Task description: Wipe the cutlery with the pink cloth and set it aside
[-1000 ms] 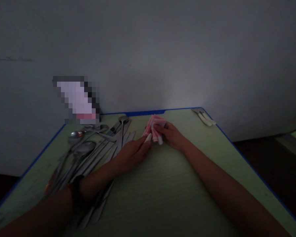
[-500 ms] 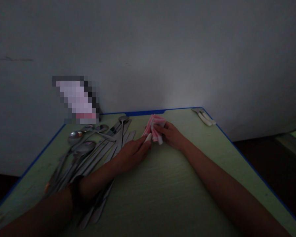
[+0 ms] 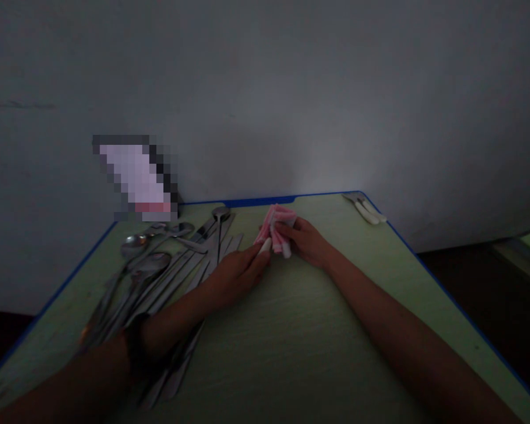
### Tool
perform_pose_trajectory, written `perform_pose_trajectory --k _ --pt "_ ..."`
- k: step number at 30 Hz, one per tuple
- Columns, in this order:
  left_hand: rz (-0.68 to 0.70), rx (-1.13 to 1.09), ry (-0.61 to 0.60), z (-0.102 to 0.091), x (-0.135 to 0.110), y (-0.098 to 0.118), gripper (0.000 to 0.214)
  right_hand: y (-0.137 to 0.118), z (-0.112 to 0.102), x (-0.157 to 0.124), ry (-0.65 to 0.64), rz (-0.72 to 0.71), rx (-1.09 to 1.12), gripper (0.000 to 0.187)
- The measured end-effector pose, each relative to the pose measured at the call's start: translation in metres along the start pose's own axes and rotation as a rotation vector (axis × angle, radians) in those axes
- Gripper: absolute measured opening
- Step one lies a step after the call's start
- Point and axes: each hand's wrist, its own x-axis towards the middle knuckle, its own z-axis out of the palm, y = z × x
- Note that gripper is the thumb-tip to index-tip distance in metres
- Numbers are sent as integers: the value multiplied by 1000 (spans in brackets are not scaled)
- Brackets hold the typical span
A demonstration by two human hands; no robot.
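My left hand (image 3: 236, 277) is closed on a white-handled utensil (image 3: 265, 247), whose far end is hidden in a cloth. The pink and white cloth (image 3: 279, 219) is bunched in my right hand (image 3: 309, 240), its fingers pinching the folds around the utensil. A second pale tip (image 3: 287, 253) pokes out below the cloth; whether it is another handle I cannot tell. Both hands meet above the middle of the table's far half. Under and beside my left forearm lies a spread of metal cutlery (image 3: 172, 281).
Spoons (image 3: 135, 242) and ladles (image 3: 152, 265) rest on the left of the pale green table (image 3: 300, 353). White-handled utensils (image 3: 365, 211) lie at the far right corner. A pixelated device (image 3: 135, 176) leans against the wall (image 3: 265, 88) at the back left.
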Motion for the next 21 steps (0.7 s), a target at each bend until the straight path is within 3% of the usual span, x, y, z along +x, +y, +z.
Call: perform_pose_trajectory --k 10,21 --pt "-43 -7 -8 0 1 0 39 -5 2 -5 -39 -30 60 33" --pt "-45 -22 -23 0 0 1 41 -4 3 -2 189 -68 -149 36"
